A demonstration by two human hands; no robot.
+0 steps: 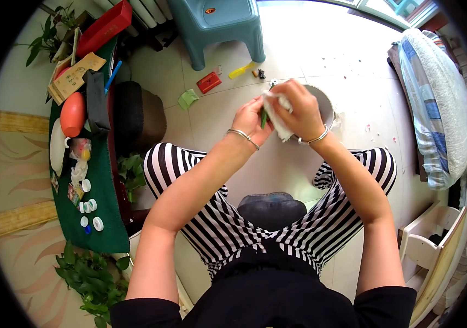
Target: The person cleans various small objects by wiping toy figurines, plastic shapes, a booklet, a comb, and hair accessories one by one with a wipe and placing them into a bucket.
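In the head view my left hand (252,121) is closed round a slim thing with a green part (264,117); its kind is mostly hidden by the fingers. Beside it, my right hand (302,109) presses a crumpled white tissue or cloth (280,124) against that thing. Both hands are close together in front of my knees. A round, pale bucket (325,104) stands on the floor, partly hidden behind my right hand and wrist.
A blue-grey plastic stool (222,33) stands ahead. On the floor lie a red packet (209,82), a yellow tool (242,70), a green paper (188,99) and scattered bits. Left is a green-covered table (107,218) with bottle caps; right, a bed (435,104).
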